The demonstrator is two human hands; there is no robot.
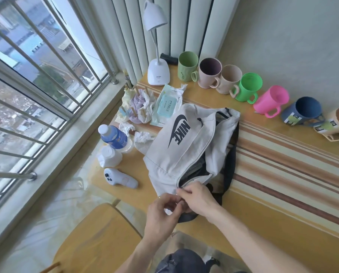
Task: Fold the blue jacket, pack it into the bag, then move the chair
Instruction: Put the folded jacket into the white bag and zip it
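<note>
We look down on a yellow table with striped cloth (283, 174) beside a barred window at the left of the frame. In the centre lies a light grey fabric bag with a black logo and dark straps (184, 146), its zip opening partly open and dark cloth showing inside; we cannot tell whether that is the blue jacket. At lower centre, our left hand (162, 209) and right hand (197, 198) meet at the bag's near end, fingers narrowly pinched on the fabric by the zip. A yellow wooden chair (97, 239) sits at lower left. Along the upper right stands a row of coloured plastic cups (247, 89). A white desk lamp (156, 71) is at upper centre, and a blue-labelled bottle (113, 136) is left of the bag.
</note>
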